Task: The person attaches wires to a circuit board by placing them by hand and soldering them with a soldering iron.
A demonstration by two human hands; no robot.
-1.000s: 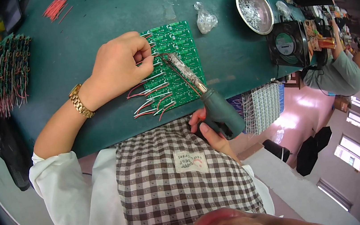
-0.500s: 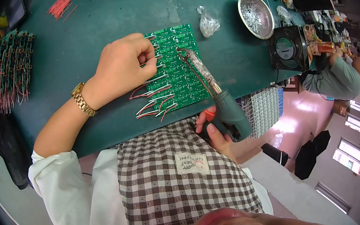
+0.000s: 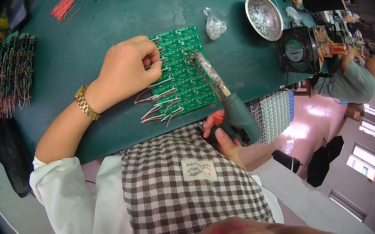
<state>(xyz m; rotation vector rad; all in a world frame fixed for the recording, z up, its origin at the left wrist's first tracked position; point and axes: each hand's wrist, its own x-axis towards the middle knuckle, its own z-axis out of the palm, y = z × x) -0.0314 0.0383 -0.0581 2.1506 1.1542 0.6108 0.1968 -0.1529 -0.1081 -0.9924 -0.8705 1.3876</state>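
A green circuit board panel [image 3: 188, 82] lies on the table before me, with red and white wires [image 3: 161, 111] along its left edge. Over that edge is my left hand [image 3: 131, 63], a gold watch [image 3: 85, 104] on its wrist. Its fingers are curled into a pinch, and whatever they hold is hidden. Low at the right, my right hand [image 3: 226, 145] grips a dark soldering gun [image 3: 239, 117] with an orange-red trigger. The gun's metal barrel slants up across the panel, its thin tip at the board's upper middle, just right of my left hand.
Wired boards [image 3: 5, 78] are piled at the left. Red wires [image 3: 62, 8] lie at the back. A crumpled clear plastic bag [image 3: 216, 25], a metal bowl of silvery bits [image 3: 263, 18] and a fan [image 3: 298, 51] stand to the right. Another person [image 3: 351, 80] sits beyond.
The view has shifted very slightly. Both hands, the soldering gun and the panel keep nearly the same places relative to each other.
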